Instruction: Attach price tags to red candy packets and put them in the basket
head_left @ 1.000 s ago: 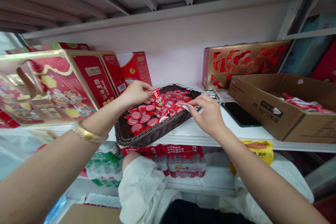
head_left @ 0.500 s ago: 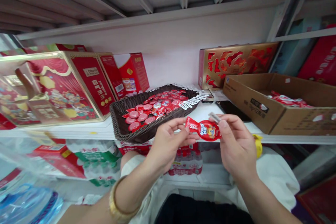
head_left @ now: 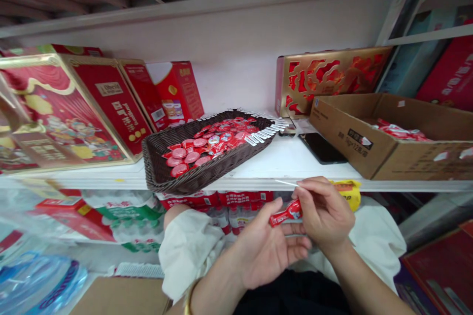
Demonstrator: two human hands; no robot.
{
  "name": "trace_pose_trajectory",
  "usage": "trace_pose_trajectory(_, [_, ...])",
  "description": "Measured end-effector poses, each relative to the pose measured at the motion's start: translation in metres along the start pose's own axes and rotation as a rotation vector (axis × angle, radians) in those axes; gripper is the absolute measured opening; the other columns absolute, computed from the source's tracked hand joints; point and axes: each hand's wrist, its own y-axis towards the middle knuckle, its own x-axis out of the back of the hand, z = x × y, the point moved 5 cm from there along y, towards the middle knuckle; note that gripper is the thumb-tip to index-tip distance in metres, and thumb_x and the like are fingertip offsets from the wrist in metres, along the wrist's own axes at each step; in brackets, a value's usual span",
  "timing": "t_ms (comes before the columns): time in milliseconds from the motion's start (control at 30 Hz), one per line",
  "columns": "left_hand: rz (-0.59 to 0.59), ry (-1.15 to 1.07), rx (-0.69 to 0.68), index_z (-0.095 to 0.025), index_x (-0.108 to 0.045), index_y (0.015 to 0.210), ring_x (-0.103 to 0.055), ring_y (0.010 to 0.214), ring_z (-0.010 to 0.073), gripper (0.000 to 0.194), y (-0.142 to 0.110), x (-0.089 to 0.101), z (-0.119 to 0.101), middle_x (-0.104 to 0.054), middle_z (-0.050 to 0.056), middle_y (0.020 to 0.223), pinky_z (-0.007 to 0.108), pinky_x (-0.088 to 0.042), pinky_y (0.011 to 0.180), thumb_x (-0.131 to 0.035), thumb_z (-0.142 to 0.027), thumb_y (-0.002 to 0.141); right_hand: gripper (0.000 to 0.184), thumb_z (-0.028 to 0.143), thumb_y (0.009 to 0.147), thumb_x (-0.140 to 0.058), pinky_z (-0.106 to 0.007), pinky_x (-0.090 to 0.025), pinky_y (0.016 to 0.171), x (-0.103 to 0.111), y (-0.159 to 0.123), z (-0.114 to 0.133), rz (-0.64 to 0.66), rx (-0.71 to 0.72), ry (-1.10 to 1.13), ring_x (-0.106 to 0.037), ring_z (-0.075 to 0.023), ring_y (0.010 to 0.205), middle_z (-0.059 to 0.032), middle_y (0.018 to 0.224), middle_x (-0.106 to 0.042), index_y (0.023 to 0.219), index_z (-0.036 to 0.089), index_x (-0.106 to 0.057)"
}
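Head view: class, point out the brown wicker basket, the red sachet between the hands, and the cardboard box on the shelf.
brown wicker basket (head_left: 195, 178), head view, on its front wall
red sachet (head_left: 290, 214), head view, on its body
cardboard box (head_left: 414, 160), head view, on its front wall

Bright, even light on the white shelf (head_left: 288, 160); we cannot place its source. A soft shadow lies under the wicker basket (head_left: 207, 177). We note glare on the plastic water jug (head_left: 40, 280), lower left. Wide-lens bowing stretches the gift box (head_left: 62, 108) at the left edge. The left hand (head_left: 266, 246) and right hand (head_left: 325, 211) look slightly soft.
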Motion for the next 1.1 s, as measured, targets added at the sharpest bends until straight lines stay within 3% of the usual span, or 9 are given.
trace_pose_trajectory(100, [0.019,-0.041,-0.059,-0.003,-0.069,0.089,-0.063,0.06,0.0056,0.013,0.001,0.002,0.0,-0.064,0.007,0.075,0.01,-0.049,0.059,-0.061,-0.013,0.087,0.018,0.009,0.082,-0.065,-0.03,-0.055,0.058,0.0,-0.002,0.0,0.035,-0.014,0.043,-0.065,-0.0158,0.065,-0.0013,0.075,-0.068,0.092,0.023,-0.068])
trace_pose_trajectory(133, [0.025,-0.027,-0.103,-0.004,-0.069,0.089,-0.062,0.059,0.0041,0.009,0.001,0.002,-0.002,-0.063,0.005,0.075,0.009,-0.049,0.059,-0.065,-0.006,0.082,0.015,0.01,0.083,-0.065,-0.029,-0.055,0.058,0.001,-0.001,-0.002,0.025,-0.056,0.07,-0.065,-0.0158,0.065,-0.0013,0.075,-0.068,0.09,0.023,-0.068])
trace_pose_trajectory(200, [0.013,0.064,-0.202,-0.007,-0.07,0.095,-0.064,0.059,0.0054,0.021,0.001,0.004,-0.006,-0.064,0.003,0.076,0.011,-0.051,0.058,-0.072,-0.002,0.075,0.01,0.013,0.084,-0.065,-0.028,-0.055,0.057,0.007,0.0,-0.005,-0.026,-0.145,0.101,-0.066,-0.0157,0.065,-0.0014,0.074,-0.068,0.086,0.023,-0.068])
trace_pose_trajectory(333, [-0.07,0.272,-0.37,-0.013,-0.07,0.11,-0.073,0.072,0.0143,0.041,-0.004,0.007,-0.014,-0.071,0.006,0.093,0.018,-0.056,0.066,-0.081,-0.009,0.07,0.012,0.013,0.081,-0.07,-0.026,-0.056,0.058,0.022,0.003,-0.009,-0.067,-0.182,0.057,-0.068,-0.0146,0.064,-0.0004,0.075,-0.071,0.085,0.024,-0.072])
trace_pose_trajectory(467, [-0.098,0.353,-0.462,-0.014,-0.072,0.106,-0.074,0.08,0.017,0.037,-0.01,0.006,-0.02,-0.073,0.008,0.097,0.021,-0.056,0.074,-0.081,-0.014,0.07,0.017,0.01,0.08,-0.071,-0.028,-0.059,0.065,0.025,0.006,-0.008,0.073,-0.104,0.014,-0.071,-0.0166,0.071,-0.0006,0.079,-0.075,0.085,0.026,-0.075])
trace_pose_trajectory(600, [-0.04,0.369,-0.483,-0.013,-0.073,0.107,-0.073,0.077,0.0175,0.034,-0.01,0.006,-0.022,-0.074,0.009,0.093,0.023,-0.056,0.072,-0.076,-0.018,0.074,0.022,0.007,0.08,-0.069,-0.027,-0.06,0.068,0.018,0.008,-0.006,0.257,-0.047,0.036,-0.072,-0.0165,0.074,-0.0009,0.081,-0.077,0.088,0.026,-0.076])
trace_pose_trajectory(733, [0.005,0.345,-0.506,-0.012,-0.074,0.107,-0.073,0.075,0.0183,0.031,-0.01,0.006,-0.024,-0.075,0.01,0.091,0.024,-0.056,0.069,-0.071,-0.026,0.079,0.024,0.005,0.082,-0.066,-0.03,-0.061,0.07,0.014,0.011,-0.004,0.363,0.001,0.079,-0.074,-0.0187,0.077,-0.0032,0.083,-0.078,0.09,0.024,-0.077])
trace_pose_trajectory(1100, [-0.151,0.5,-0.583,-0.013,-0.073,0.109,-0.07,0.061,0.0128,0.039,-0.011,0.009,-0.023,-0.074,0.007,0.081,0.021,-0.056,0.061,-0.078,-0.035,0.077,0.029,0.003,0.085,-0.062,-0.029,-0.059,0.079,0.012,0.01,0.005,0.463,0.145,0.0,-0.073,-0.0174,0.087,-0.0051,0.092,-0.077,0.099,0.024,-0.077])
